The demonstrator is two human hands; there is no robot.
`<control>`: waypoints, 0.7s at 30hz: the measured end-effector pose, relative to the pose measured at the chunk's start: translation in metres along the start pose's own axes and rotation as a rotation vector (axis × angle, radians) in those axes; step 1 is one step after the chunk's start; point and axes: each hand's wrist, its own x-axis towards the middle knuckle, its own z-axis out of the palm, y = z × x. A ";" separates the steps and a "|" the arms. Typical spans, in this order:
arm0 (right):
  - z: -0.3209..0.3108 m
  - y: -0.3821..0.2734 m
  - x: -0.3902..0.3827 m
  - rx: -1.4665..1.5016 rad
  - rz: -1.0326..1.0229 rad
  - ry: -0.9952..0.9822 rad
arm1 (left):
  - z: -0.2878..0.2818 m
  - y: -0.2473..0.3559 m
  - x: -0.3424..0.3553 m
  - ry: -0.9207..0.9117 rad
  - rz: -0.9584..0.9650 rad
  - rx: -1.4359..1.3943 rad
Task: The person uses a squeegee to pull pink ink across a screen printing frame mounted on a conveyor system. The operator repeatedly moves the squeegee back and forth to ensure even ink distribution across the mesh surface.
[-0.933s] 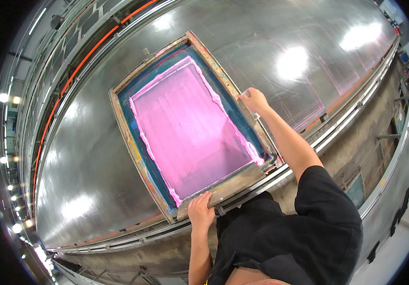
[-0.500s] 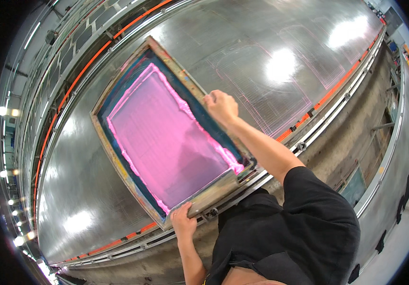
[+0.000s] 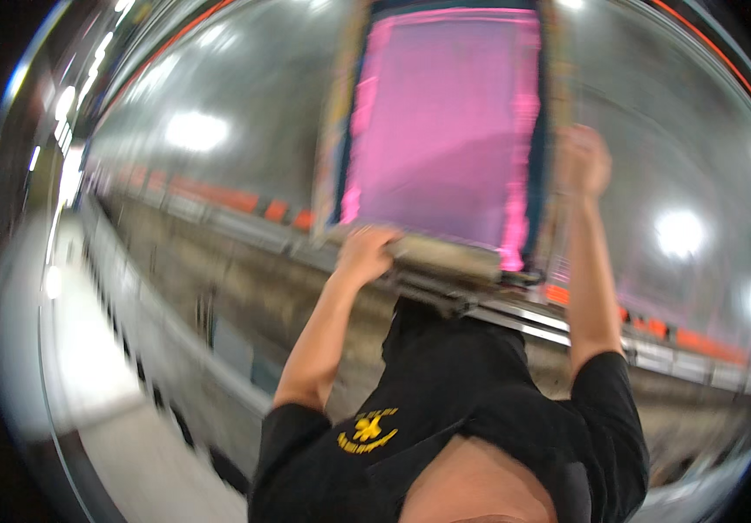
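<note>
Your left hand (image 3: 365,253) is clamped on the near edge of the frame (image 3: 445,248), fingers curled over the wooden rail. Your right hand (image 3: 584,161) grips the frame's right side rail, higher up, closed around it. Both arms reach out from your black shirt (image 3: 480,392) at the lower edge.

The frame lies on the shiny grey table (image 3: 244,131), its near end at the table's front edge just above the metal rail (image 3: 567,327) with its orange marks. Its pink mesh (image 3: 445,122) runs straight away from you and its far end is cut off by the top of the picture.

Against half a second ago, the view has swung hard. Then the frame lay at a slant to the left of centre, with your right hand on its far right corner and your left at the near corner. Now it stands square in front of you and much larger in the view, and the table edge that ran off to the right now crosses left to right. The picture is heavily blurred, so finer detail of your fingers cannot be told. To the left, the pale floor (image 3: 70,349) beside the table has come into view.
</note>
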 end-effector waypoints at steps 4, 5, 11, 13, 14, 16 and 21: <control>0.008 0.028 0.017 0.049 0.109 -0.031 | 0.006 0.001 0.005 0.015 0.114 -0.041; 0.018 0.035 0.017 0.024 0.072 -0.031 | 0.005 -0.004 0.005 -0.012 0.093 -0.043; 0.021 0.043 0.024 -0.013 0.078 -0.002 | -0.022 0.000 0.010 -0.093 0.143 -0.070; 0.013 0.029 0.017 -0.023 0.167 0.005 | -0.035 0.008 0.023 -0.157 0.157 -0.036; 0.009 0.030 0.020 -0.004 0.198 0.025 | -0.043 0.010 0.034 -0.190 0.176 -0.009; 0.000 0.054 0.024 -0.035 0.205 0.077 | -0.054 0.013 0.058 -0.229 0.258 0.009; 0.003 0.038 0.027 -0.040 0.300 0.032 | -0.059 0.003 0.091 -0.201 0.393 0.058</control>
